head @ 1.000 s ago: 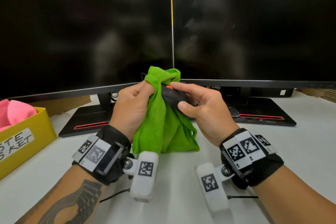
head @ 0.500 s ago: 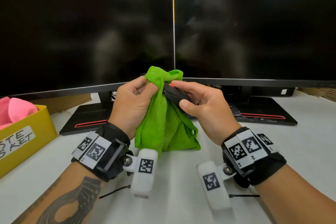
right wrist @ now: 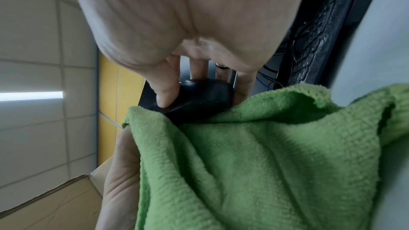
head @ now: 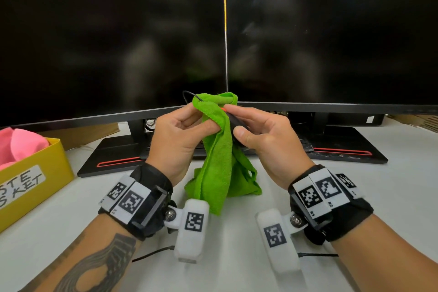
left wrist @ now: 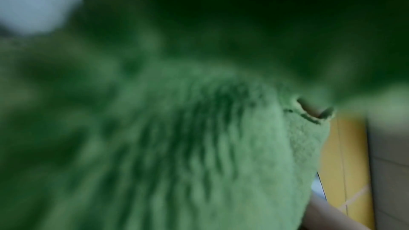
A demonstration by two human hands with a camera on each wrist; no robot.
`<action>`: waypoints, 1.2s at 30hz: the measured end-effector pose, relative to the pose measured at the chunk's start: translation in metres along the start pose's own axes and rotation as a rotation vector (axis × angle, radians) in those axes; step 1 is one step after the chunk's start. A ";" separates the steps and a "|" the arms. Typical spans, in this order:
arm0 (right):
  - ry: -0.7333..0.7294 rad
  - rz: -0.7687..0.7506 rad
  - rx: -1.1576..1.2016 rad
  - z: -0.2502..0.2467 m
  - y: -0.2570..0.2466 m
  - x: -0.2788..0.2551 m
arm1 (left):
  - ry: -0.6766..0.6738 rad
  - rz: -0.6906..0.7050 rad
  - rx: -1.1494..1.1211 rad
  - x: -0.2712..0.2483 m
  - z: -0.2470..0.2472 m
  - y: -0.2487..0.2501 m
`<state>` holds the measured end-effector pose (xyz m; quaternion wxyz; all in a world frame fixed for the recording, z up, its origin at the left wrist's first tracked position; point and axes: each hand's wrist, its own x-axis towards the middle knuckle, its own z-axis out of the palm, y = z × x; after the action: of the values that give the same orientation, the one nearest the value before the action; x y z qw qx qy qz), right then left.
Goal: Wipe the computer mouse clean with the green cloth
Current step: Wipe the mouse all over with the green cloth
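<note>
Both hands are raised above the desk in front of the monitors. My right hand (head: pixel 256 130) grips a black computer mouse (head: pixel 234 122) with a red accent, thumb on its side and fingers over the top; the mouse (right wrist: pixel 199 99) also shows in the right wrist view. My left hand (head: pixel 182 130) pinches the green cloth (head: pixel 218 163) against the mouse's front, and the cloth hangs down to the desk. The cloth (left wrist: pixel 199 146) fills the blurred left wrist view and drapes under the mouse as the cloth (right wrist: pixel 265 155). The mouse cable (head: pixel 187 95) loops up behind the cloth.
Two dark monitors (head: pixel 331 31) stand close behind on black stands (head: pixel 350 147) with red stripes. A yellow labelled box (head: pixel 35 173) holding pink cloths (head: pixel 19 144) sits at the left. The white desk (head: pixel 237 244) runs below the hands.
The left hand has bunched the cloth further up over the mouse's front, and both hands have shifted slightly upward. The right hand keeps its grip on the mouse.
</note>
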<state>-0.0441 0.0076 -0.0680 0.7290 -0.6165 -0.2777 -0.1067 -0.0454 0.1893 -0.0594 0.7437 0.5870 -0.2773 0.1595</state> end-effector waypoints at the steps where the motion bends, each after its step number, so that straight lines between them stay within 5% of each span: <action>1: -0.004 0.004 -0.002 0.000 -0.001 0.000 | 0.011 -0.003 0.003 0.000 0.001 0.001; 5: -0.028 0.016 -0.016 0.000 -0.003 -0.001 | 0.121 -0.072 -0.056 -0.001 0.004 0.005; 16: -0.088 0.228 0.369 -0.011 -0.005 0.004 | 0.044 -0.047 -0.084 0.003 -0.007 0.002; 24: -0.080 0.223 0.346 -0.021 -0.004 0.005 | -0.122 -0.028 -0.133 -0.001 -0.003 0.006; 36: -0.088 0.195 0.326 -0.018 -0.006 0.003 | -0.120 -0.072 -0.127 0.002 -0.007 0.002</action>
<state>-0.0393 -0.0102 -0.0632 0.8133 -0.5182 -0.2618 0.0379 -0.0437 0.1967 -0.0580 0.7668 0.5567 -0.3096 0.0790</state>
